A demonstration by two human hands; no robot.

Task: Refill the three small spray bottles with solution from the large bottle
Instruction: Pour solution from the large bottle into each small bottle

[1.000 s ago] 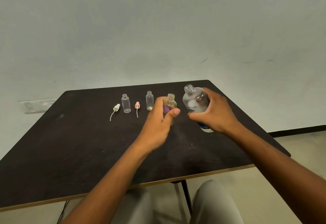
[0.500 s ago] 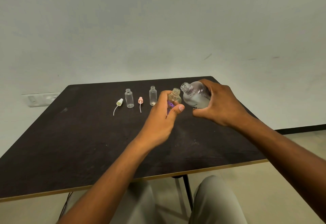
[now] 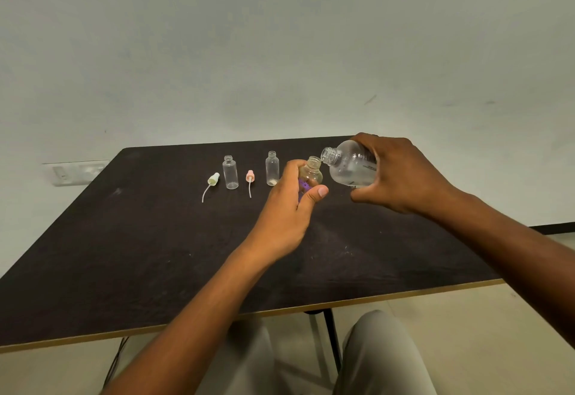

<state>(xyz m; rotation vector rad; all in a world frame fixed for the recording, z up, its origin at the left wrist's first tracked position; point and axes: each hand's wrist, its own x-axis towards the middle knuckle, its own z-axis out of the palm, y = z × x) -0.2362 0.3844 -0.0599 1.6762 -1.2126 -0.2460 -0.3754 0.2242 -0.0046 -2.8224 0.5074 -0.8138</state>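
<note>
The left hand [image 3: 287,211] is wrapped around a small round bottle [image 3: 311,174] with a purple print on its side, thumb across the front and fingers behind, holding it upright just above the dark counter [image 3: 124,254]. The bottle's mouth is uncapped. The right hand [image 3: 401,174] grips the large clear bottle [image 3: 350,166] from above and behind, tipped hard over toward 9 o'clock so that its threaded open neck sits just beside and slightly above the small bottle's mouth, at about its 2 o'clock. Whether the two rims touch cannot be told, nor whether liquid is running. Some clear liquid lies in the lower side of the large bottle.

At 9 o'clock from the held bottle, two slim clear bottles stand upright and uncapped on the counter: one [image 3: 272,168] just beside the left hand's fingers, the other [image 3: 230,172] farther along. Between them lies a pink spray top [image 3: 250,176] with its thin tube pointing toward 6 o'clock. At 9 o'clock of the far slim bottle lies a pale yellow-green spray top [image 3: 213,179], its tube curving toward 7 o'clock.
</note>
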